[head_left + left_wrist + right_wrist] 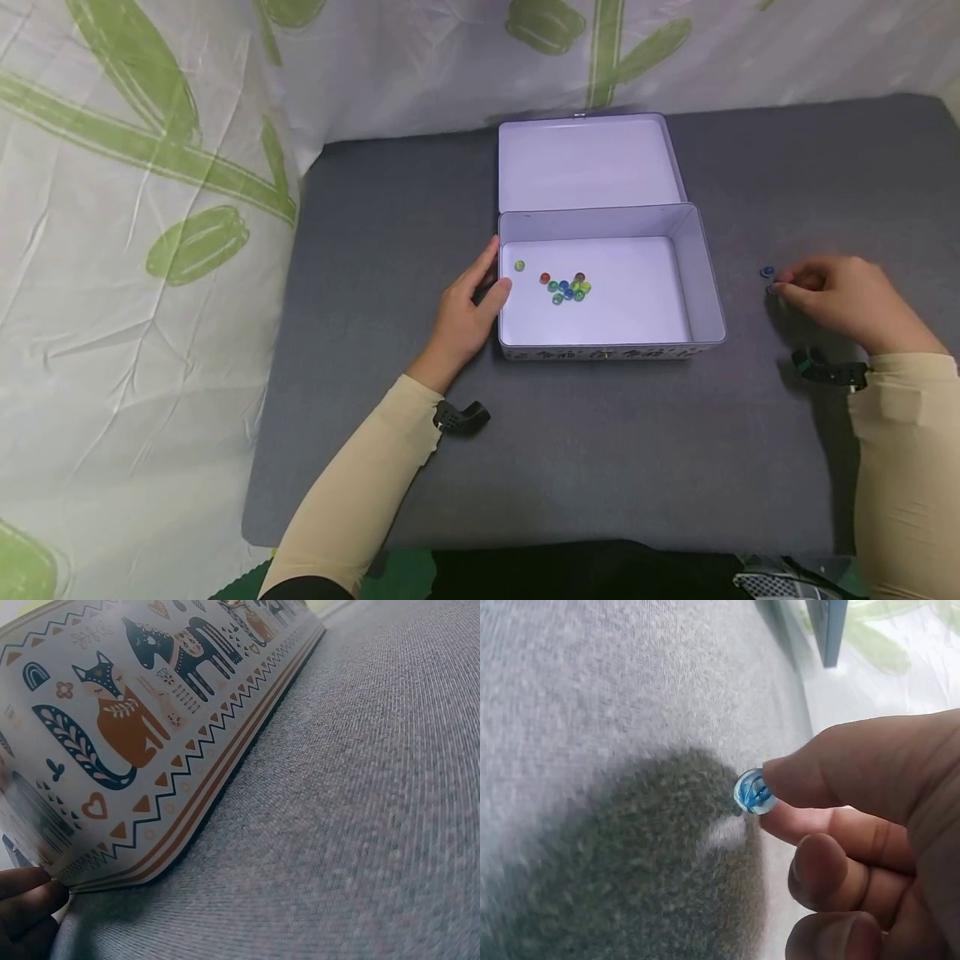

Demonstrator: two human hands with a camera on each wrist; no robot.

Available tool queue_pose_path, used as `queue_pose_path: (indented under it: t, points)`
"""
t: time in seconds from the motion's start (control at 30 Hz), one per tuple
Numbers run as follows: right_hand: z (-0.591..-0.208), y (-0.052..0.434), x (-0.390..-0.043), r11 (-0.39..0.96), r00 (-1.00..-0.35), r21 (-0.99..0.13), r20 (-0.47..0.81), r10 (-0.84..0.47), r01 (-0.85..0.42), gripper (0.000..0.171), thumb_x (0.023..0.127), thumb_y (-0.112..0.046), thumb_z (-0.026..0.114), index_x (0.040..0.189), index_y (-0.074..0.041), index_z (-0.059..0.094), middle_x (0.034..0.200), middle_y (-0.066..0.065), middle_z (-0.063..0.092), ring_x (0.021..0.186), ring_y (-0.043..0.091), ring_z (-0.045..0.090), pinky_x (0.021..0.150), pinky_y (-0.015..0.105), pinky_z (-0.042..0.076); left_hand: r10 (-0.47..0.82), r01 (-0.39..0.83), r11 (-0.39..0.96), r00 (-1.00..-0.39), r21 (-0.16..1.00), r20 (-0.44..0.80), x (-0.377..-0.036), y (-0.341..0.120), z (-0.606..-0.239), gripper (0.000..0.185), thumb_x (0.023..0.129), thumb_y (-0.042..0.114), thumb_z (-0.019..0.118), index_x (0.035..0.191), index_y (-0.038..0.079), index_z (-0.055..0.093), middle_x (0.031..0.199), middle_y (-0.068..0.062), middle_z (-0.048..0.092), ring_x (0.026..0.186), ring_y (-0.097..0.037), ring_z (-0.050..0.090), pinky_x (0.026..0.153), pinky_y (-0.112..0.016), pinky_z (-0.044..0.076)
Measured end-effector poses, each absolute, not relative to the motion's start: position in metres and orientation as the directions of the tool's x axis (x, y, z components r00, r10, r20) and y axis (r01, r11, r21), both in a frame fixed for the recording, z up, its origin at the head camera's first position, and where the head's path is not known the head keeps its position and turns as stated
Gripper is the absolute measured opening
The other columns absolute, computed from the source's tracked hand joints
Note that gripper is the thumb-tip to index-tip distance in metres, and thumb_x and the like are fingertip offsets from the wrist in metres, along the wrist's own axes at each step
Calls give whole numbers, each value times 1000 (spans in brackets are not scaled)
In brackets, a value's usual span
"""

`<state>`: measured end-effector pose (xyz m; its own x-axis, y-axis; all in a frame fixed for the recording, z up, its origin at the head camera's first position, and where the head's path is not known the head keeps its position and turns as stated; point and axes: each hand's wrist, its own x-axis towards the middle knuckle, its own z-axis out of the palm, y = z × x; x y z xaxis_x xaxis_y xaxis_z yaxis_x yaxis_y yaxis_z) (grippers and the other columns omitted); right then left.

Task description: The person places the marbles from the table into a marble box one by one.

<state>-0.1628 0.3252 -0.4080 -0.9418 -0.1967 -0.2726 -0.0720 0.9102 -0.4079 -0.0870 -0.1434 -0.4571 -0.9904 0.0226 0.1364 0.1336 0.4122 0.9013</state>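
A tin box (613, 352) with a pale lilac inside stands on the grey table, its hinged lid (588, 162) laid back. My left hand (465, 312) grips the box's left wall, thumb over the rim and fingers along the outside. The left wrist view shows fox and horse prints on the box, with fingertips (34, 900) at its corner. Several coloured glass marbles (557, 298) lie inside, left of the middle. Right of the box, my right hand (843, 300) pinches a clear marble with blue swirls (754, 793) between thumb and forefinger, close over the table.
Another blue marble (767, 272) lies on the grey table (600, 450) just beyond the right fingertips. A white sheet printed with green leaves (420, 67) hangs behind the table and along its left side.
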Motion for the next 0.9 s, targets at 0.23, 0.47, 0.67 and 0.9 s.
queue_pose_path:
  t: [0.23,0.47,0.67,0.9]
  points:
    - [-407,321,-161,909,-936,-408,-285,-208,-78,35,100,-24,70,106,10,72,91,24,75,73,17,63,61,34,46,18,111,422,-993,900,114,-85,-143,-457,63,104,40,55,163,22,41,166,4,42,147,-15,47,124,-37,33]
    - [-407,317,-161,905,-937,-414,-266,-227,-102,29,96,-22,73,100,7,75,84,16,75,71,15,60,60,32,44,16,117,421,-992,899,122,-86,-142,-457,64,103,41,55,163,22,42,165,2,43,145,-16,50,123,-38,35]
    - [-404,314,-163,900,-936,-417,-253,-245,-123,29,96,-24,73,100,4,77,84,12,76,71,11,58,60,27,43,15,119,418,-992,901,124,-86,-143,-456,64,103,41,55,163,22,42,165,2,43,144,-18,51,123,-38,35]
    - [-396,304,-164,893,-942,-430,-227,-248,-132,33,96,-26,72,105,5,77,88,14,77,72,9,59,60,26,43,14,117,422,-992,899,123,-86,-143,-457,63,104,41,55,163,23,42,165,2,44,143,-18,52,123,-39,36]
